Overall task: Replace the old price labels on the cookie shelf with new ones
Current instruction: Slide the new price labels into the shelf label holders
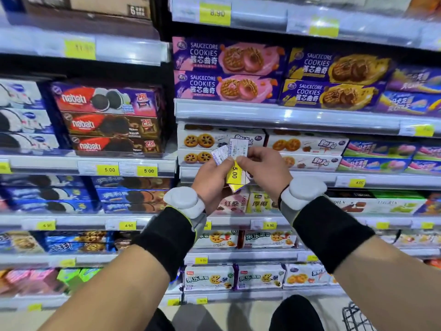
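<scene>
My left hand grips a small stack of white-and-yellow price labels in front of the cookie shelf; the front one reads 5.00. My right hand pinches the top edge of that front label between thumb and forefinger. Two white label ends fan out above my fingers. The shelf's label rail runs behind both hands, and the stretch right behind them is hidden. Yellow price labels reading 5.00 sit in the rail to the left, and one reading 4.00 to the right.
Cookie boxes fill the shelves: Saucecore boxes above, Nabati boxes at left, white fruit-cookie boxes right behind my hands. A wire basket stands on the floor at the bottom right, beside my knees.
</scene>
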A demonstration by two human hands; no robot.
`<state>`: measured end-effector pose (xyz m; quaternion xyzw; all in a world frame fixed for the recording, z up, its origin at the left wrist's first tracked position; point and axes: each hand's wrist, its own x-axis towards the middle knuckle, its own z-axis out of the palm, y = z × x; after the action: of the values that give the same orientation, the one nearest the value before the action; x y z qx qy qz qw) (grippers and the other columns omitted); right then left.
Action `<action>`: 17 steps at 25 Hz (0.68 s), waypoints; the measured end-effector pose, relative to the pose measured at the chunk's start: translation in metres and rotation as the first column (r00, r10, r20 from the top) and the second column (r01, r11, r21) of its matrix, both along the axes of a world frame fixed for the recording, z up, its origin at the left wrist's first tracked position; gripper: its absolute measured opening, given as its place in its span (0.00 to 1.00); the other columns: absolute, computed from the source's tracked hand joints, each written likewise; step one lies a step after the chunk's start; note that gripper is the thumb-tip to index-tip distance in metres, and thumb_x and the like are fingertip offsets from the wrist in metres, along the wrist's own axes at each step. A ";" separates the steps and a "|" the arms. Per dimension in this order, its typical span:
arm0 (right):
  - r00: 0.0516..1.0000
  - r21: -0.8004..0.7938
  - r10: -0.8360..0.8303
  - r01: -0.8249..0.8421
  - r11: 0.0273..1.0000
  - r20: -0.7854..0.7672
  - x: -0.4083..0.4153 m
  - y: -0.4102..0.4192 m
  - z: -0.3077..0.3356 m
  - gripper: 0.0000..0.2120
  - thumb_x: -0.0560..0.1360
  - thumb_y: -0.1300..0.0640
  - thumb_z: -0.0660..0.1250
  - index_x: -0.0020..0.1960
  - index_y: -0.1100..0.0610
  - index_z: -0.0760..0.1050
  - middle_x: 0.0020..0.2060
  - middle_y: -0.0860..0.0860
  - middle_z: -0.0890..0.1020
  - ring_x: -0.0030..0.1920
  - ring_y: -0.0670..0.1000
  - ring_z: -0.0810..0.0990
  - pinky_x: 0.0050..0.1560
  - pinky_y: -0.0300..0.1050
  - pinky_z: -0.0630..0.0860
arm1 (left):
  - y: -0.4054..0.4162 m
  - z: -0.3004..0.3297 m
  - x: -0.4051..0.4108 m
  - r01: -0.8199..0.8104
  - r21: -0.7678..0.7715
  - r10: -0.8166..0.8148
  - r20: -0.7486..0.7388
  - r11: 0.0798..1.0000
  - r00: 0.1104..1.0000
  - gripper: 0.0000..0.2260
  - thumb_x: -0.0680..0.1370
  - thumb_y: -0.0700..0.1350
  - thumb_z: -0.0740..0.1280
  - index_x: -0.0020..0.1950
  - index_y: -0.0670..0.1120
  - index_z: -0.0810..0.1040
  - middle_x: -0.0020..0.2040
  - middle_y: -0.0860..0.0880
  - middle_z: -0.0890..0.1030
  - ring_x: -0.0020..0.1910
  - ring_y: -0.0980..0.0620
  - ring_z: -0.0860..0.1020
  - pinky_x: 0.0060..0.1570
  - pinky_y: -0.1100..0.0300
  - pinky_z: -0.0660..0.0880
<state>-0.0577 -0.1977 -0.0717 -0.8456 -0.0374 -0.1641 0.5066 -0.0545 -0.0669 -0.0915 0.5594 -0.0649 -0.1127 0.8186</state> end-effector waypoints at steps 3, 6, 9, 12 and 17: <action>0.998 0.089 -0.069 0.068 0.994 0.004 0.006 0.001 0.005 0.13 0.74 0.54 0.69 0.31 0.53 0.75 0.22 0.43 0.73 0.26 0.45 0.69 0.35 0.43 0.67 | 0.008 0.005 0.006 -0.071 -0.007 0.071 0.000 0.997 0.998 0.09 0.81 0.44 0.59 0.52 0.45 0.79 0.43 0.43 0.83 0.37 0.46 0.81 0.35 0.56 0.78; 0.999 0.182 -0.043 0.045 0.982 -0.013 0.011 -0.001 0.018 0.08 0.74 0.56 0.69 0.36 0.52 0.80 0.26 0.42 0.78 0.27 0.42 0.71 0.35 0.40 0.69 | 0.021 0.017 0.018 -0.148 -0.026 0.149 0.006 0.989 0.989 0.10 0.80 0.41 0.59 0.46 0.43 0.79 0.42 0.41 0.81 0.36 0.44 0.80 0.36 0.54 0.78; 0.999 0.223 -0.042 0.045 0.974 -0.019 0.021 -0.003 0.032 0.05 0.73 0.57 0.70 0.40 0.58 0.81 0.29 0.49 0.77 0.30 0.48 0.71 0.35 0.43 0.68 | 0.031 0.034 0.026 -0.146 -0.051 0.149 0.067 0.988 0.987 0.09 0.80 0.38 0.57 0.48 0.38 0.76 0.40 0.40 0.80 0.32 0.45 0.79 0.36 0.52 0.80; 0.996 0.257 -0.057 0.072 0.964 -0.065 0.032 -0.004 0.050 0.06 0.70 0.63 0.67 0.42 0.55 0.82 0.27 0.48 0.77 0.28 0.49 0.71 0.33 0.43 0.67 | 0.036 0.049 0.029 -0.163 0.045 0.154 0.164 0.986 0.974 0.09 0.79 0.37 0.57 0.50 0.40 0.77 0.34 0.44 0.80 0.28 0.47 0.72 0.32 0.54 0.72; 0.999 0.124 -0.033 0.036 0.992 -0.024 0.040 -0.003 0.075 0.14 0.71 0.66 0.63 0.41 0.49 0.82 0.35 0.48 0.83 0.34 0.49 0.77 0.37 0.44 0.74 | 0.041 0.072 0.039 -0.275 0.296 0.154 0.374 0.915 0.915 0.07 0.71 0.38 0.64 0.40 0.47 0.80 0.31 0.49 0.72 0.27 0.53 0.66 0.30 0.59 0.63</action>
<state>-0.0172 -0.2006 0.0028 -0.8147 -0.0069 -0.1654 0.5558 -0.0150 -0.0256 -0.0194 0.7079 -0.1232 0.0688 0.6921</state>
